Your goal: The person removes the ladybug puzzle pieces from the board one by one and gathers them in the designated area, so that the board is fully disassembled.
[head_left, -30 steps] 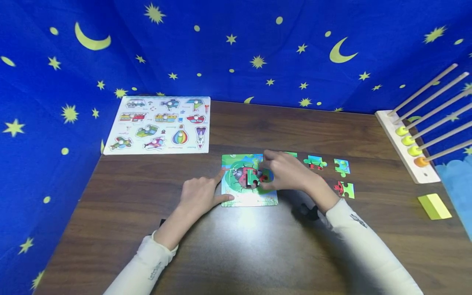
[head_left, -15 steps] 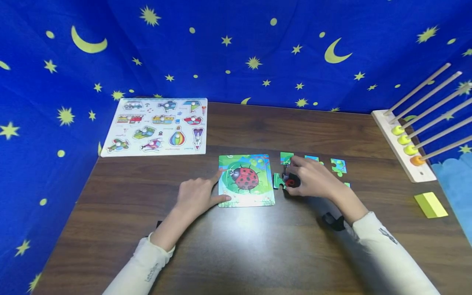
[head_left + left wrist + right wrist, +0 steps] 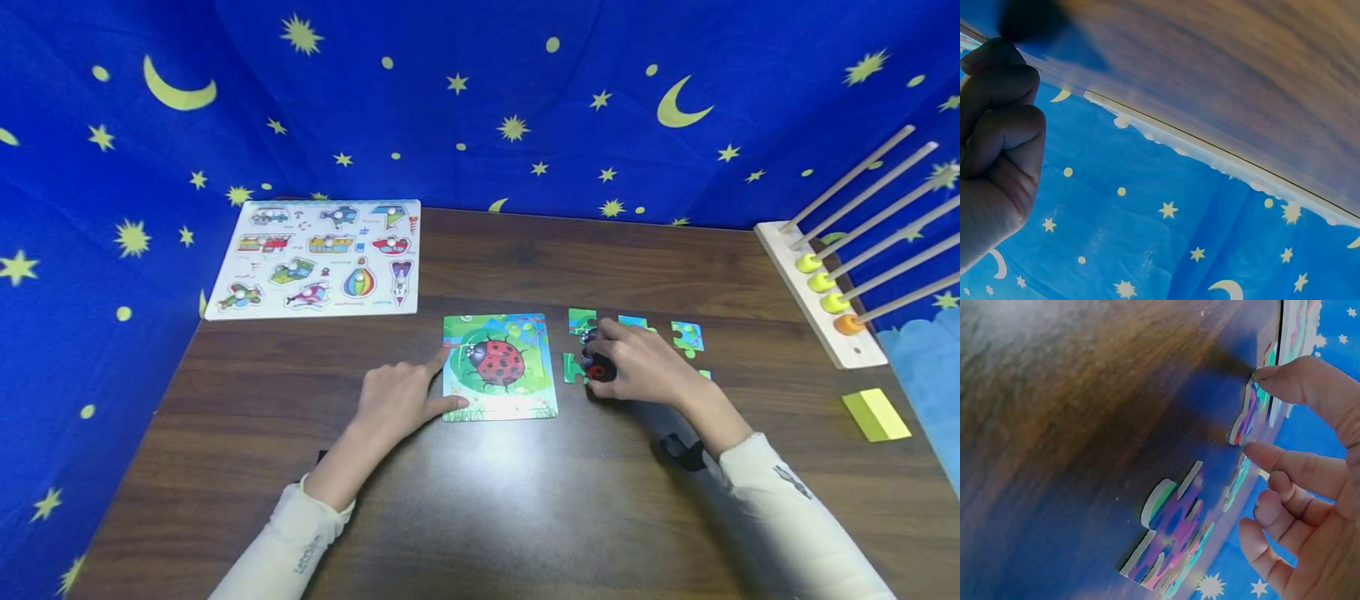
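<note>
The board (image 3: 534,393) is touched by the left hand (image 3: 399,400), thumb spread; a piece (image 3: 1247,416) is pinched by the right hand (image 3: 647,360); the ladybird (image 3: 501,363) is pointed lengthwise towards nine o'clock.

Open lane on dark-brown wooden counter (image 3: 487,525) between the forearms (image 3: 348,467). Right of square green ladybug board (image 3: 500,367), right hand (image 3: 633,360) and flat multicoloured jigsaw pieces (image 3: 688,335) block passage; pale wooden rack (image 3: 806,292) with slanted rods bars the far right edge.

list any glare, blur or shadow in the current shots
Head view: glare on the tabletop, with the lower part of the ladybug board washed out; left wrist view: left hand dark, tabletop blurred; right wrist view: tabletop soft and grainy at upper left.
</note>
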